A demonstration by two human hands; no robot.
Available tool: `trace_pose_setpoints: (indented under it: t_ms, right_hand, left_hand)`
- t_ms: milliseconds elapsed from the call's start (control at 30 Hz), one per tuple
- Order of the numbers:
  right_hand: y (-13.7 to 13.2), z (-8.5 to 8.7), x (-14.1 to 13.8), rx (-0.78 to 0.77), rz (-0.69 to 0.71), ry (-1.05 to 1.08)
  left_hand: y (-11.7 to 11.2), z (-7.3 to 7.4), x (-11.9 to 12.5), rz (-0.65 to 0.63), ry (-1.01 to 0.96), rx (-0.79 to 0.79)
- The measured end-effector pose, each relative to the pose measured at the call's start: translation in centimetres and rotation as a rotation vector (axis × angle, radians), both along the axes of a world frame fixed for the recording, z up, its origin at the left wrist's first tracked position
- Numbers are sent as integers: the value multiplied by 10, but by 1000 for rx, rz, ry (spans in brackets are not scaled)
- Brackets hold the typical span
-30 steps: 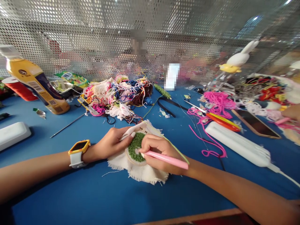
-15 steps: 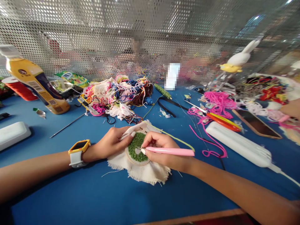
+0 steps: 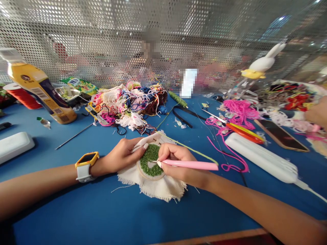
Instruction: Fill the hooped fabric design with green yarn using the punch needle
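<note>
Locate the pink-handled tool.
In the head view, the pink-handled tool is just right of centre, held in the right hand, its metal tip pointing left at the green loops.

A pink-handled needle (image 3: 194,165) points at the pale middle of a green-looped hoop (image 3: 143,175), fringed white cloth (image 3: 160,190) spread around it.

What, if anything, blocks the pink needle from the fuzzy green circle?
Nothing visible. The right hand holds the pink punch needle, its metal tip at the green yarn loops; the light-green strand runs beyond the hand.
</note>
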State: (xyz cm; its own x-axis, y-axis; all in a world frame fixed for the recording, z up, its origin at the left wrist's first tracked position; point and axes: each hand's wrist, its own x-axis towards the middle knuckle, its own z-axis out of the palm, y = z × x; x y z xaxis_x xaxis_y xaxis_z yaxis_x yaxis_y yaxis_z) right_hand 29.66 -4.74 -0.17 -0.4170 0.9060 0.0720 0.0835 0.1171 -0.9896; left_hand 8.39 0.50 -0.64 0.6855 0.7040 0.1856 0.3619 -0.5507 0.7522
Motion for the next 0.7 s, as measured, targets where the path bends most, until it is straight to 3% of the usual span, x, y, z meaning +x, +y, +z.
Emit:
trace_pose_setpoints:
  t_ms: [333,700]
  right_hand:
    - [0,0,1,10,3,38]
    - [0,4,-1,78,11,-102]
  left_hand:
    - [0,2,1,-4,-6,-24]
    - [-1,2,1,1,0,-16]
